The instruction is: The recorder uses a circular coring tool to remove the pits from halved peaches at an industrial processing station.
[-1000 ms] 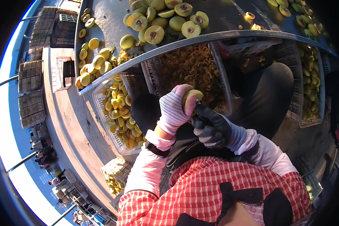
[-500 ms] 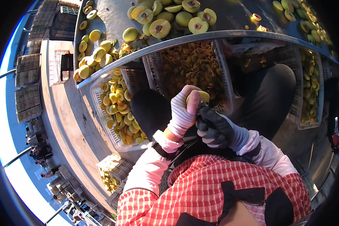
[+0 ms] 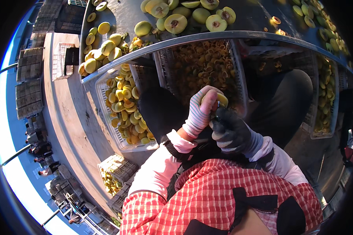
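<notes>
My left hand (image 3: pixel 201 109), in a striped knit glove, is closed round a yellow-green peach half (image 3: pixel 222 100). Thumb and fingers grip its edge, and most of the fruit hides behind them. Against the peach, my right hand (image 3: pixel 232 131) is closed in a dark-coated glove. A small metal-tipped tool (image 3: pixel 222 105) shows at its fingertips; the handle is hidden. Both hands meet above my lap, beyond which a crate of small cut peach pieces (image 3: pixel 204 64) stands under the table edge.
Several halved peaches (image 3: pixel 175 23) lie on the metal table (image 3: pixel 123 21) with its raised rim. Below left is a white crate (image 3: pixel 123 148) full of peach halves; another crate (image 3: pixel 324 135) stands at the right. Stacked crates (image 3: pixel 119 166) sit on the floor at the lower left.
Both hands have shifted slightly right in the picture, still together at the peach half. The table and crates also appear a little displaced, as the view has moved.
</notes>
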The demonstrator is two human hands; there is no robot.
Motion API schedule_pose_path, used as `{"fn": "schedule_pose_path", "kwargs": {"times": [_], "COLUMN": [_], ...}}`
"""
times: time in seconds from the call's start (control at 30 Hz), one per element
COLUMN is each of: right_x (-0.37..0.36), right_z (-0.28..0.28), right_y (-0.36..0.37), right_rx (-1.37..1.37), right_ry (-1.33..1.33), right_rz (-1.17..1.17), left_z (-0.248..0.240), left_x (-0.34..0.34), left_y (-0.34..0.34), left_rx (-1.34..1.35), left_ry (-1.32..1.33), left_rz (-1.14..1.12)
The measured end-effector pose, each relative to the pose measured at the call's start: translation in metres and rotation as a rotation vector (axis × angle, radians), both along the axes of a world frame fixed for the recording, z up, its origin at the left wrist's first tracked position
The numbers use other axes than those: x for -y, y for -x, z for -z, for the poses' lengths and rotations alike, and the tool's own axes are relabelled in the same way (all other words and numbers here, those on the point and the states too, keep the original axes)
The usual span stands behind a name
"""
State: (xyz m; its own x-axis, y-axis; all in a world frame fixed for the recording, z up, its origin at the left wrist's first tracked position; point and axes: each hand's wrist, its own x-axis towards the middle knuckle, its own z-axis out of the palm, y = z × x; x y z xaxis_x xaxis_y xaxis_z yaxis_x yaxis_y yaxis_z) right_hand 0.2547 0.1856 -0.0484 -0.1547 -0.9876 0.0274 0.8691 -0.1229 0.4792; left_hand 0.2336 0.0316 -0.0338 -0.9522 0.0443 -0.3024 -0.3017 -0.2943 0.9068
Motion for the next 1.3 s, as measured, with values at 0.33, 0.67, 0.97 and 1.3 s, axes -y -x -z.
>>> {"fn": "schedule_pose_path", "kwargs": {"times": [0.33,0.67,0.97,1.3], "right_x": [0.013,0.002,0.013,-0.002], "right_z": [0.000,0.020,-0.003,0.036], "right_y": [-0.008,-0.008,-0.014,0.000], "right_rx": [0.102,-0.035,0.124,-0.151], "right_ry": [0.203,0.095,0.234,0.017], "right_rz": [0.062,0.157,0.157,0.293], "left_z": [0.006,0.008,-0.007,0.029], "left_x": [0.004,-0.007,-0.006,-0.021], "left_y": [-0.005,0.012,0.008,0.014], "left_rx": [0.077,0.190,0.135,0.491], "left_ry": [-0.011,0.034,-0.439,-0.821], "left_rz": [0.057,0.018,0.209,-0.153]}}
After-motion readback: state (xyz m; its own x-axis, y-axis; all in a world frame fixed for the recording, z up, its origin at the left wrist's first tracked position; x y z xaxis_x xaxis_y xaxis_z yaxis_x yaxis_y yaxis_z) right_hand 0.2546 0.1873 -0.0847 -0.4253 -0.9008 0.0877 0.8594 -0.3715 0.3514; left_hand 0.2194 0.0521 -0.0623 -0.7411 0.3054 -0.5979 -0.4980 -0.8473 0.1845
